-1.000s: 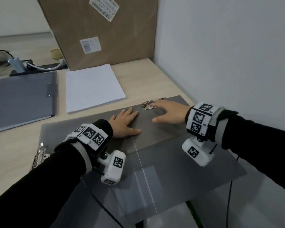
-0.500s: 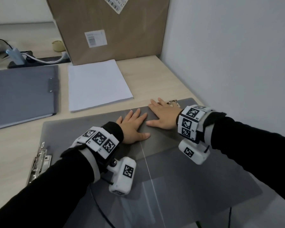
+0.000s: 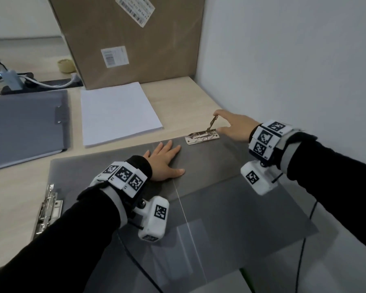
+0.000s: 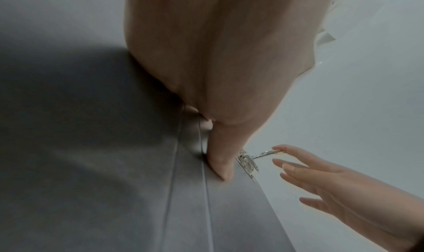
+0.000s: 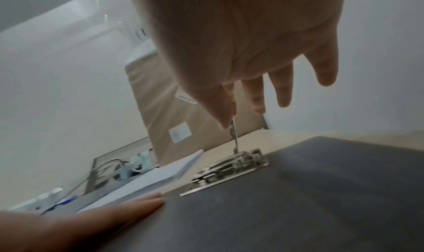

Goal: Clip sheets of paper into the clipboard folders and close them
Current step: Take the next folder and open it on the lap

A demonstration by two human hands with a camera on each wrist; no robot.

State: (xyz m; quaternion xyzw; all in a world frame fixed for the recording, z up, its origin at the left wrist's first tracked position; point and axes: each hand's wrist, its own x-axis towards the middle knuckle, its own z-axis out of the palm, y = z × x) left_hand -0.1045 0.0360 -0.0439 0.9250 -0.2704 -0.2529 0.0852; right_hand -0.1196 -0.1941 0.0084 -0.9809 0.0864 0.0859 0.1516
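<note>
Head view showed the right hand (image 3: 236, 127) pinching the tip of the thin silver lever (image 3: 212, 123) between thumb and forefinger, the other three fingers spread loose beyond it. That lever stood raised, tilted toward 11 o'clock, rooted in the silver metal clip mechanism (image 3: 202, 138) fixed at the far edge of the open grey plastic clipboard folder (image 3: 220, 199). The clip's long axis ran roughly from 9 to 3 o'clock along that edge. The left hand (image 3: 164, 163) lay flat with fingers straight and spread, palm down on the grey board, holding nothing, just at 8 o'clock of the clip.

The white stack of loose paper sheets (image 3: 118, 113) lay on the pale wooden desk (image 3: 178, 102) at about 11 o'clock from the left hand, near it and well closer to it than to the right; its long axis ran toward 12. By my judgement the left hand was the one free to fetch a sheet while the clip was held up. A second, closed blue-grey folder (image 3: 25, 125) sat at 10 o'clock.
</note>
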